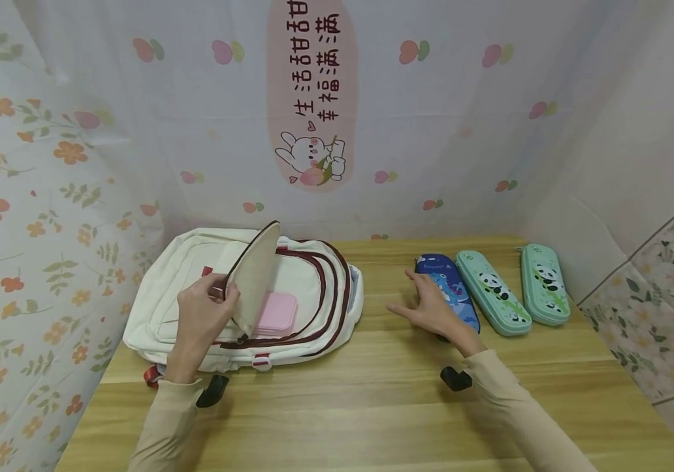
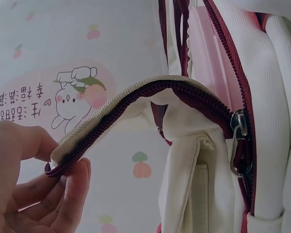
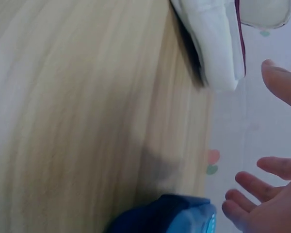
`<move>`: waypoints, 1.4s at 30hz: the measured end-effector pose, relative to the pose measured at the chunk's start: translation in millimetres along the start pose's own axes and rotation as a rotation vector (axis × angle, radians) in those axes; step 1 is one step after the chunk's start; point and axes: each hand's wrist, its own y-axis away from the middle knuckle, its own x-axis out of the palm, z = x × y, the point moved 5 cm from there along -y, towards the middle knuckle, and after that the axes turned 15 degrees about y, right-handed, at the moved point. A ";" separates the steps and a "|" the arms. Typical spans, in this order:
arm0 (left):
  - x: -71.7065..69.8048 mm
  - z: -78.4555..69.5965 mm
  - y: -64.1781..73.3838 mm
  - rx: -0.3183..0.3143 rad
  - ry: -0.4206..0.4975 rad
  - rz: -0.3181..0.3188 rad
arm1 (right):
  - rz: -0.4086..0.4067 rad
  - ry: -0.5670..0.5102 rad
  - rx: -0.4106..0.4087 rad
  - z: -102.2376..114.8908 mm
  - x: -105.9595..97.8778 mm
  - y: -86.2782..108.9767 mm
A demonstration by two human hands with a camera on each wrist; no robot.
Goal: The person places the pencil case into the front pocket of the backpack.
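Observation:
A white backpack (image 1: pixel 183 262) with dark red zippers lies on the table at the left, its front flap (image 1: pixel 254 275) raised. My left hand (image 1: pixel 204 314) pinches the flap's zippered edge between thumb and fingers, which the left wrist view shows close up. Inside the opened compartment sits a flat pink case (image 1: pixel 278 312). My right hand (image 1: pixel 431 308) hovers over the left side of a dark blue pencil case (image 1: pixel 448 282) with a dinosaur print, fingers spread and holding nothing. In the right wrist view the blue case (image 3: pixel 169 216) shows below the fingers, apart from them.
Two mint green pencil cases with pandas, one (image 1: pixel 493 292) beside the blue case and another (image 1: pixel 545 285) farther right, lie on the wooden table (image 1: pixel 337 413). A printed curtain (image 1: pixel 461 131) hangs behind the table's far edge.

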 end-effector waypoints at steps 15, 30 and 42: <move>-2.0 0.5 -2.5 -0.003 -0.021 -0.006 | -0.035 0.077 0.122 -34.7 -1.0 16.4; -4.1 -1.0 -4.9 0.024 -0.022 -0.008 | 0.039 0.134 0.344 -61.7 -0.7 32.5; -3.3 2.1 -5.6 -0.003 -0.032 0.001 | 0.099 0.147 0.378 -58.5 -6.1 44.9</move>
